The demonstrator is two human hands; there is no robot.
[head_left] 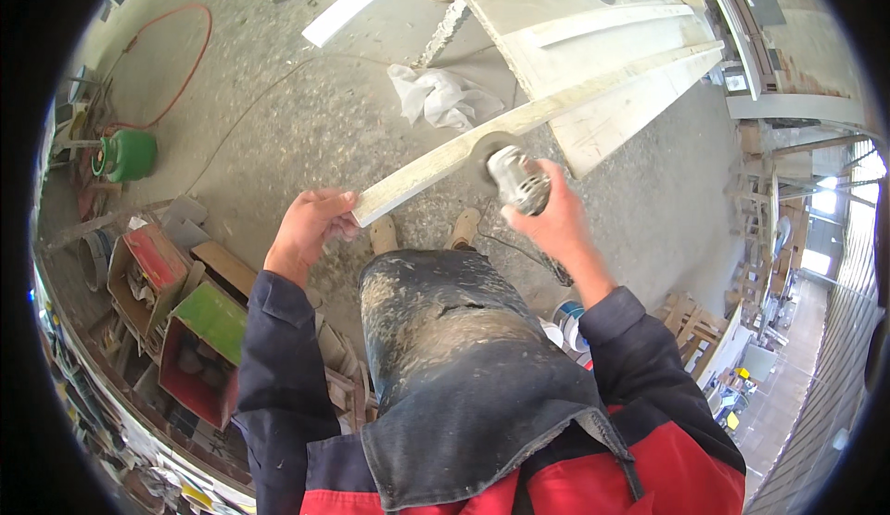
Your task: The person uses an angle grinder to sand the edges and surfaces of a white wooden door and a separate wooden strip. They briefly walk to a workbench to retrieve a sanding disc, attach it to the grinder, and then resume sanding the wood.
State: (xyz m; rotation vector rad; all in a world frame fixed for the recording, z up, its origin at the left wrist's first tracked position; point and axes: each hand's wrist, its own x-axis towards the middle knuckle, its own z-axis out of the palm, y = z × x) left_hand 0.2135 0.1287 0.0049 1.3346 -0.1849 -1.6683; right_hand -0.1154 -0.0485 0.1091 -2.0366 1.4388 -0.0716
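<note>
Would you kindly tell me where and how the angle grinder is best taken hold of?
Probably grip the angle grinder by its barrel-like body, coming from the lower right, as the right hand does. The disc is at its upper-left end, close to the long pale strip, so that end is best avoided, while the rounded body seems to suit a wrapped hand.

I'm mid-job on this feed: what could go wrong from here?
The left hand holds only the near end of the long pale strip, so the strip could twist if the disc catches.
The right hand alone holds the angle grinder; a kick might be hard to check.
The dark cord near the shoes could snag.
</note>
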